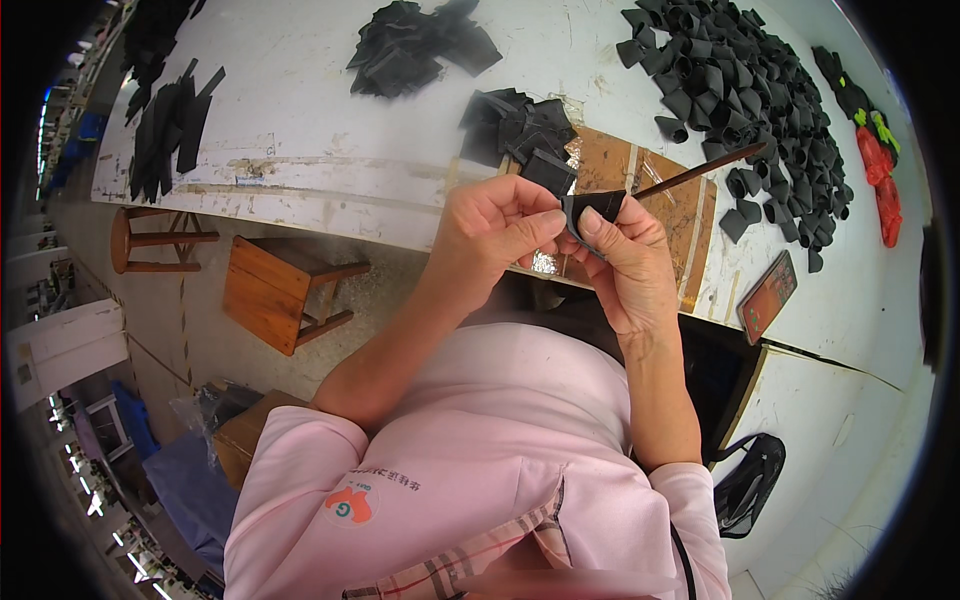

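Between my two hands, over the table's front edge, is a small black fabric piece (596, 204) with a folded edge. Thumb and fingers of my left hand (495, 220) pinch its left side. My right hand (633, 255) grips the other side, its thumb lying on top. A thin dark brown stick (700, 172) runs from behind my right hand toward the upper right; whether that hand holds it, I cannot tell. Just beyond my fingers lies a pile of flat black pieces (518, 125), partly on a brown board (603, 160).
Rolled black fabric pieces (735, 80) heap at the far right. More flat black pieces lie in a far pile (415, 45) and as strips (172, 130) at left. A phone-like slab (768, 298) rests by the right front edge. Wooden stools (275, 290) stand below left.
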Action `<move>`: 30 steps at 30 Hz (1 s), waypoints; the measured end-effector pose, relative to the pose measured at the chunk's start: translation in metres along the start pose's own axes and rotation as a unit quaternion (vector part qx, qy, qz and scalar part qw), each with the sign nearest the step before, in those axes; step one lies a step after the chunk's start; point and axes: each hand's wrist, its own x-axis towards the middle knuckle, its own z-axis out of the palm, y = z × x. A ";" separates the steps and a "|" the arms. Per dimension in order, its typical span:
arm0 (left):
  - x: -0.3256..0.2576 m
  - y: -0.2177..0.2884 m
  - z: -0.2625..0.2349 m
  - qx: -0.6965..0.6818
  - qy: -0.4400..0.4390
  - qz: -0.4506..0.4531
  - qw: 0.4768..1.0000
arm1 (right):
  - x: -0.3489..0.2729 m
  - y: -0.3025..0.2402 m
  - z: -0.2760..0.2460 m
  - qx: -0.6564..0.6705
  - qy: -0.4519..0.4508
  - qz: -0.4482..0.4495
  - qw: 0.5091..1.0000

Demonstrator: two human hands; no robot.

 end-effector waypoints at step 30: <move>0.006 -0.005 0.017 -0.064 -0.059 -0.056 0.995 | -0.004 -0.013 -0.031 0.078 -0.060 0.046 0.994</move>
